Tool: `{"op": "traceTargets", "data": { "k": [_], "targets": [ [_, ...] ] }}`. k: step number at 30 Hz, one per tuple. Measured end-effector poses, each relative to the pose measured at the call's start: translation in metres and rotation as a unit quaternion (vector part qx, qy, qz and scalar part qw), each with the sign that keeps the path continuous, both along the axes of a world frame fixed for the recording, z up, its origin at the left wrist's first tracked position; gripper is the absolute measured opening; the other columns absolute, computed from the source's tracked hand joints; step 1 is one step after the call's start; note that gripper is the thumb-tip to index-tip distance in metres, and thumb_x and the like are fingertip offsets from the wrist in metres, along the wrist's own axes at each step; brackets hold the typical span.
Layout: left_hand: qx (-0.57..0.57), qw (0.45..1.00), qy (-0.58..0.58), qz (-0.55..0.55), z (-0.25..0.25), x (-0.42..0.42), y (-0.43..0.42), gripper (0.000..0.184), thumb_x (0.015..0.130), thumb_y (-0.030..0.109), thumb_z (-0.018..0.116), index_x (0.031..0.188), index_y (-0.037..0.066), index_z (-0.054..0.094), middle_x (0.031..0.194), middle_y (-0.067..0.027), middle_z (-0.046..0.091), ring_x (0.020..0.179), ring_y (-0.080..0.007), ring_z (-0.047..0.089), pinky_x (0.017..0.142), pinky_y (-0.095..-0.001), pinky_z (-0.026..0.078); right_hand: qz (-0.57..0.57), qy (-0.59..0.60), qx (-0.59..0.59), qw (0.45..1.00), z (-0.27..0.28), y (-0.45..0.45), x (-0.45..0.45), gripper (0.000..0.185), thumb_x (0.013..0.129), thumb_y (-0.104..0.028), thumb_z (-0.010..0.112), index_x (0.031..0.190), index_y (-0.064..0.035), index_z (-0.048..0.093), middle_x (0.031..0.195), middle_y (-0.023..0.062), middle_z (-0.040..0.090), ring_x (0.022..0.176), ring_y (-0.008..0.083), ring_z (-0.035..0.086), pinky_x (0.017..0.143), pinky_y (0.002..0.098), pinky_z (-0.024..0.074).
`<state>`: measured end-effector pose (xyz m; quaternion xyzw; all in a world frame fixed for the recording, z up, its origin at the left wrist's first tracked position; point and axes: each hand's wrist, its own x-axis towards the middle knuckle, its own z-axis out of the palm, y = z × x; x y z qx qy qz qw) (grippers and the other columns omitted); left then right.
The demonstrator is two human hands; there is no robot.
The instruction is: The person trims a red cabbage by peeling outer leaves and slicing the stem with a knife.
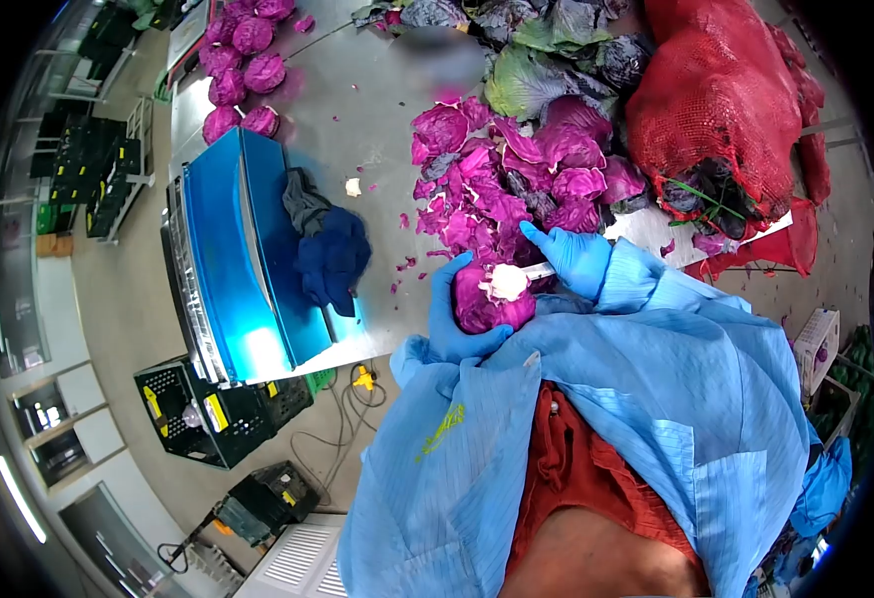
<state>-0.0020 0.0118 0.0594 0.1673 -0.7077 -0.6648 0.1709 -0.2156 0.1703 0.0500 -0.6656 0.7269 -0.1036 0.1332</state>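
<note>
My left hand, in a blue glove, is wrapped round a red cabbage close to my body. The cabbage's pale cut stem faces up. In my blue-gloved right hand is a knife, its blade touching or right beside the stem; the handle is hidden in my fingers. Just beyond my hands lies a heap of loose purple cabbage leaves. Farther off are darker, greenish outer leaves.
Several trimmed cabbages sit at the table's far left. A blue metal machine stands left, with dark cloths beside it. At right is a red mesh sack of cabbages. Black crates and cables lie on the floor.
</note>
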Motion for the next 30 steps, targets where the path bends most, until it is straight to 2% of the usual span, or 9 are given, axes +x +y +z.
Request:
{"op": "traceTargets", "data": {
  "k": [2,5,11,14,17,21,24,28,30],
  "targets": [
    [0.012,1.0,0.019,0.002,0.002,0.003,0.001,0.101,0.056,0.024,0.087,0.139,0.001,0.034,0.13,-0.0144,0.046,0.122,-0.0257,0.047,0.106,-0.0398,0.036,0.006,-0.026,-0.048,0.998,-0.012,0.001,-0.006,0.059,0.087,-0.011,0.052,0.143,-0.0018,0.034,0.082,0.0153,0.057,0.065,0.0296,0.063,0.053,0.0444,0.0504],
    [0.037,0.997,0.05,0.038,0.008,0.006,0.007,0.102,0.055,0.024,0.087,0.14,0.001,0.034,0.131,-0.0141,0.046,0.123,-0.0254,0.046,0.106,-0.0393,0.035,-0.226,-0.163,-0.064,0.958,-0.05,0.023,-0.043,0.039,0.091,-0.012,0.047,0.129,-0.0118,0.054,0.094,0.0186,0.064,0.068,0.0345,0.065,0.061,0.0424,0.0536],
    [-0.005,0.999,0.028,0.03,0.004,0.004,0.002,0.103,0.056,0.033,0.088,0.139,0.0,0.036,0.135,-0.0154,0.045,0.125,-0.0265,0.045,0.108,-0.039,0.033,-0.154,-0.171,-0.165,0.959,0.01,0.003,-0.02,0.047,0.087,-0.005,0.05,0.134,-0.0134,0.05,0.11,0.0199,0.064,0.081,0.0367,0.067,0.071,0.041,0.056],
    [-0.018,0.999,0.033,0.032,0.004,0.006,0.0,0.102,0.058,0.027,0.087,0.139,-0.001,0.033,0.135,-0.0158,0.044,0.125,-0.0267,0.046,0.108,-0.0395,0.033,-0.119,-0.272,-0.022,0.955,0.025,-0.003,0.003,0.056,0.084,0.0,0.049,0.139,-0.009,0.043,0.122,0.016,0.062,0.082,0.0321,0.067,0.073,0.0374,0.0554],
    [-0.018,0.998,0.048,0.034,0.004,0.004,0.001,0.102,0.057,0.021,0.087,0.14,-0.001,0.031,0.133,-0.0156,0.044,0.124,-0.0263,0.046,0.108,-0.0401,0.034,-0.091,-0.349,-0.045,0.931,0.041,-0.011,0.014,0.064,0.082,-0.001,0.051,0.143,-0.0134,0.038,0.11,0.0147,0.064,0.078,0.0312,0.067,0.07,0.0377,0.0554],
    [-0.11,0.992,0.047,0.05,0.005,0.004,0.0,0.104,0.056,0.019,0.087,0.14,-0.001,0.03,0.132,-0.0153,0.043,0.123,-0.0262,0.047,0.107,-0.0405,0.035,-0.097,-0.235,-0.047,0.966,0.063,-0.019,0.018,0.071,0.08,-0.009,0.059,0.146,-0.0224,0.035,0.091,0.0143,0.061,0.072,0.0316,0.065,0.067,0.0393,0.055],
    [-0.158,0.985,0.042,0.06,0.009,0.004,0.0,0.105,0.055,0.021,0.088,0.141,-0.001,0.03,0.133,-0.0157,0.041,0.123,-0.0267,0.046,0.106,-0.0407,0.035,-0.074,-0.252,-0.005,0.965,0.069,-0.016,0.023,0.069,0.083,-0.013,0.059,0.146,-0.022,0.034,0.097,0.0143,0.062,0.075,0.0331,0.066,0.064,0.0424,0.0541],
    [-0.203,0.976,0.038,0.066,0.016,0.003,0.001,0.107,0.055,0.023,0.088,0.141,-0.002,0.03,0.134,-0.0165,0.041,0.123,-0.0281,0.046,0.106,-0.0409,0.035,-0.099,-0.359,-0.17,0.912,0.051,-0.028,0.024,0.066,0.085,-0.013,0.057,0.146,-0.0223,0.034,0.105,0.0155,0.062,0.08,0.0352,0.066,0.069,0.0415,0.0554],
    [-0.24,0.967,0.042,0.078,0.021,0.002,0.003,0.108,0.054,0.024,0.089,0.141,-0.002,0.031,0.134,-0.0169,0.04,0.123,-0.0289,0.046,0.106,-0.041,0.035,-0.125,-0.31,-0.052,0.941,0.067,-0.022,0.017,0.061,0.088,-0.014,0.056,0.144,-0.0221,0.037,0.107,0.0152,0.062,0.082,0.0345,0.067,0.07,0.041,0.0558]
  ]
}}
